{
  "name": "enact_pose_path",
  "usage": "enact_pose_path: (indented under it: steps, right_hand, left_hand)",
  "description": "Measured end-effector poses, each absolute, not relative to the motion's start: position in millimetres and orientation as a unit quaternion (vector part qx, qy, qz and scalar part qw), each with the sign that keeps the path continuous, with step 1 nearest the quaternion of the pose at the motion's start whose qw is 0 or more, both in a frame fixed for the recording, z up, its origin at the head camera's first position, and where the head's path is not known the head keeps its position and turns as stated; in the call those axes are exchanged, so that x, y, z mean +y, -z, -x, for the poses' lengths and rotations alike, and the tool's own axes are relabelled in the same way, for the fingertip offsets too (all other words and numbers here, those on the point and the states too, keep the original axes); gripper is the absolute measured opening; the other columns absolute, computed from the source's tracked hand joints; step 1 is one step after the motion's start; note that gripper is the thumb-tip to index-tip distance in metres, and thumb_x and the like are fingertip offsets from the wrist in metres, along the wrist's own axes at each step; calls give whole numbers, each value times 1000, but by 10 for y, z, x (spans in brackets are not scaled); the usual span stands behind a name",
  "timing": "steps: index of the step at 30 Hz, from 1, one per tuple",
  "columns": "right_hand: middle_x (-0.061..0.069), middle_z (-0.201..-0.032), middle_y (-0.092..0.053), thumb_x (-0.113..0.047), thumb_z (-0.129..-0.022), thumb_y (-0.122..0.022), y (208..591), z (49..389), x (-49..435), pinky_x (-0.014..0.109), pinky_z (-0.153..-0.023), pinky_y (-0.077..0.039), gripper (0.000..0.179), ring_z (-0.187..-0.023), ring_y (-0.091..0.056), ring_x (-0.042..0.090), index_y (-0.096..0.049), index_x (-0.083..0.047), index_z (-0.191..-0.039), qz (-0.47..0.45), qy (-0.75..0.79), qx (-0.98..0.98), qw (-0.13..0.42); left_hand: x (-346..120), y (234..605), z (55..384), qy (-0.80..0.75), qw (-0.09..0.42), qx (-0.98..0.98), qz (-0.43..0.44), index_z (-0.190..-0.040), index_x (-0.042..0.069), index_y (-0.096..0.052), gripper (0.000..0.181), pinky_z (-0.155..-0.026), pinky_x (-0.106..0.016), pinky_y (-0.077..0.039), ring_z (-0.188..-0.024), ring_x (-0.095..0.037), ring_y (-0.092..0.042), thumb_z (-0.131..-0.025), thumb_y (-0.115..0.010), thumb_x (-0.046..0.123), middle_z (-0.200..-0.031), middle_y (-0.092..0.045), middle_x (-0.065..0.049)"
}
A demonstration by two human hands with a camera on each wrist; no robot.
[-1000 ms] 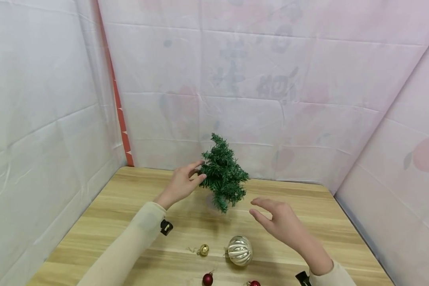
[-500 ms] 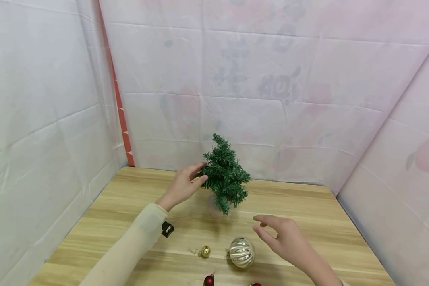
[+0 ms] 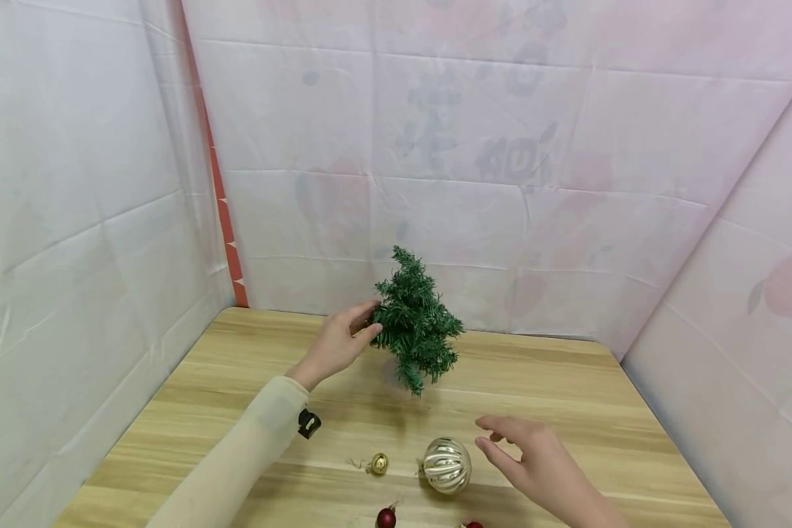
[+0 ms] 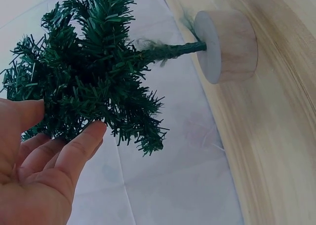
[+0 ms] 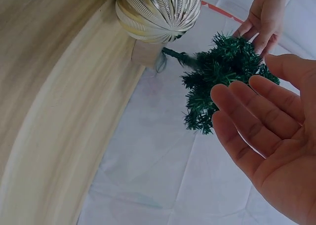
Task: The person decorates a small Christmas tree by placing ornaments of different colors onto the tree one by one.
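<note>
A small green artificial Christmas tree [image 3: 416,315] stands towards the back of the table, its top bent to the left. In the left wrist view its round wooden base [image 4: 239,47] and thin trunk show. My left hand [image 3: 335,343] touches the branches on the left side, thumb and fingers spread apart. Nothing is in my right hand [image 3: 543,460], which hovers just right of a large ribbed champagne-coloured bauble [image 3: 446,466], fingers loosely bent. In the right wrist view the palm [image 5: 291,170] faces the camera, in front of part of the tree.
A small gold bauble [image 3: 378,463] lies left of the large one. Nearer the front are a dark red bauble [image 3: 386,518] and another red one [image 3: 473,525], cut by the frame edge. White cloth walls [image 3: 449,220] enclose the wooden table [image 3: 204,411].
My right hand has drawn back from near the tree, down and slightly right, to beside the large bauble. The left hand stays at the branches. The view has shifted slightly.
</note>
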State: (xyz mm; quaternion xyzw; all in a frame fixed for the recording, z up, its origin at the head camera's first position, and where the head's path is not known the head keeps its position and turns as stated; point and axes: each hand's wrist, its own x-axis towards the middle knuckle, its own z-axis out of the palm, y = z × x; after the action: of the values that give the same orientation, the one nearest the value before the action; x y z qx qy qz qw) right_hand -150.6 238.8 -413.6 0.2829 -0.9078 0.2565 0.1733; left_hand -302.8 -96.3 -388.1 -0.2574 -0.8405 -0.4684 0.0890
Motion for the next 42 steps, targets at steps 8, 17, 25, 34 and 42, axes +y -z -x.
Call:
enact_pose_path:
  steps: [8,17,25,34,42]
  right_hand:
    - [-12,-102,-74,-22,-91,-74,4205,1428,2383,14,-67,-53,18,-85,-68,-1,-74,-21,-109,-294,-254,-902,190]
    - [-10,-100,-74,-18,-89,-76,4336,1372,2417,10,-67,-51,20,-81,-66,-2,-73,-20,-109,-325,-281,-885,177]
    - [2,-100,-76,-15,-91,-73,4437,1356,2466,14,-62,-53,20,-80,-66,-3,-74,-10,-111,-367,-316,-867,118]
    - [6,-102,-75,-15,-94,-70,4528,1310,2550,18,-56,-50,22,-82,-64,-4,-72,-6,-114,-358,-350,-865,23]
    - [7,-105,-74,-16,-95,-68,4624,1315,2610,20,-60,-49,26,-86,-63,-4,-70,-3,-118,-358,-381,-851,-58]
  left_hand:
    - [-972,3915,3034,469,92,-839,260,-150,16,-45,51,-104,-38,-48,-134,-27,-52,-102,-58,28,-153,-45,-8]
    - [-957,3906,3043,468,95,-840,257,-150,17,-45,51,-102,-37,-49,-134,-26,-52,-102,-59,26,-153,-45,-7]
    - [-949,3892,3041,463,103,-841,261,-150,16,-45,51,-100,-37,-51,-132,-28,-54,-102,-59,28,-151,-46,-9]
    - [-960,3884,3045,460,101,-843,259,-149,16,-46,50,-99,-40,-52,-129,-30,-56,-102,-59,26,-150,-48,-12]
    - [-966,3914,3039,454,100,-847,257,-149,16,-46,51,-99,-40,-52,-129,-30,-56,-102,-58,32,-150,-48,-12]
